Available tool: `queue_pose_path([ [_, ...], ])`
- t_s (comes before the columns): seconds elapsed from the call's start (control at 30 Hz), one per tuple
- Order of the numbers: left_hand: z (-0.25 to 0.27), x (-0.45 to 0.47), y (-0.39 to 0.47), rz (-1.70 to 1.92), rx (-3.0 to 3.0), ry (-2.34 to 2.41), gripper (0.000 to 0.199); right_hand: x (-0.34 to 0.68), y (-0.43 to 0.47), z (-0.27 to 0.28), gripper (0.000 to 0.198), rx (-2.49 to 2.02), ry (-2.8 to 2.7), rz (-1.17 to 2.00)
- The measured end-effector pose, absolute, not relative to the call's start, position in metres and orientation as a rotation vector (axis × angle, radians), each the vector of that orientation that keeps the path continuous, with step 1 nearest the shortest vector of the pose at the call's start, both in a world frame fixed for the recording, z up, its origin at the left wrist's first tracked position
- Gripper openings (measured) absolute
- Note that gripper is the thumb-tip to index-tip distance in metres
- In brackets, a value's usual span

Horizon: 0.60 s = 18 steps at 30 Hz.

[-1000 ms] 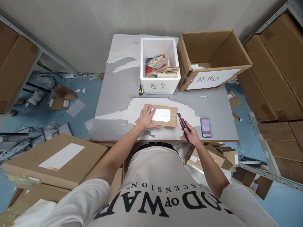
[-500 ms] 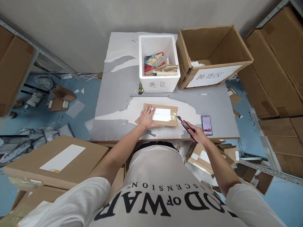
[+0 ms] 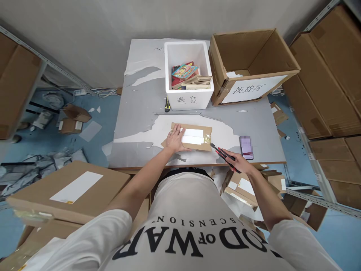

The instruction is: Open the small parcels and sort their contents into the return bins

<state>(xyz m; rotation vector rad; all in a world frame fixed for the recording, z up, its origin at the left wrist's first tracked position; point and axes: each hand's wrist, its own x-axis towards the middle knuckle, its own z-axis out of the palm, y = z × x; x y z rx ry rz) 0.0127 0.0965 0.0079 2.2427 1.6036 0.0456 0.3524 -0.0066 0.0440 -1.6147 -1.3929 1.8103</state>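
Black and red, a box cutter (image 3: 224, 155) lies in the right grip (image 3: 239, 162), whose fingers are wrapped round its handle. Its blade end points to about ten o'clock and reaches the taped end of a brown parcel (image 3: 197, 146); whether it touches cannot be told. The left grip (image 3: 175, 141) rests spread over the parcel's nine o'clock end, fingers fanned, palm down.

With the parcel as the dial's centre and twelve toward the wall, a white label (image 3: 193, 133) covers much of its top, and shiny tape (image 3: 207, 139) crosses the three o'clock end. It lies flat near the front edge of the grey worktop (image 3: 135, 124), whose torn covering shows white beneath.

Further out, a phone (image 3: 246, 148) lies at three o'clock. A yellow-and-black cutter (image 3: 167, 104) lies at eleven, beside a white foam box (image 3: 188, 99) at twelve holding books (image 3: 184, 72). A big cardboard box (image 3: 262, 56) stands at one, and a labelled carton (image 3: 109, 188) sits off the worktop at eight.
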Motion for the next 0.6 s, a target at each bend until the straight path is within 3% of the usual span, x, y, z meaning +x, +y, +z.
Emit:
queue_pose_path([
  [0.6, 0.009, 0.01, 0.098, -0.029, 2.328, 1.573, 0.125, 0.331, 0.012, 0.035, 0.062, -1.863, -1.474, 1.371],
])
